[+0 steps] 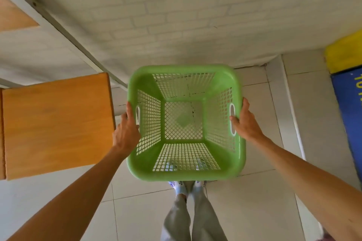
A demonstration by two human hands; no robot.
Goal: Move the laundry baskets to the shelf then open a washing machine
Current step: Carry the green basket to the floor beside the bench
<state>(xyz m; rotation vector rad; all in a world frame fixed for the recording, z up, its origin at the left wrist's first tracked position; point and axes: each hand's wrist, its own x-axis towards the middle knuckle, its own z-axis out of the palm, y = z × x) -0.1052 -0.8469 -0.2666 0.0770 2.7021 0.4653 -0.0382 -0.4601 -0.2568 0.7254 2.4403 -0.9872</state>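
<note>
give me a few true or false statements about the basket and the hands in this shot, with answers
1. Both hands hold the green basket by opposite sides. True: the left hand and right hand each have a grip at a handle slot.
2. The basket is full of clothes. False: it is empty.
3. A wooden surface lies to the person's left. True.
4. The basket is solid-walled. False: its walls and bottom are perforated mesh.
5. The floor is carpeted. False: it is tiled.
</note>
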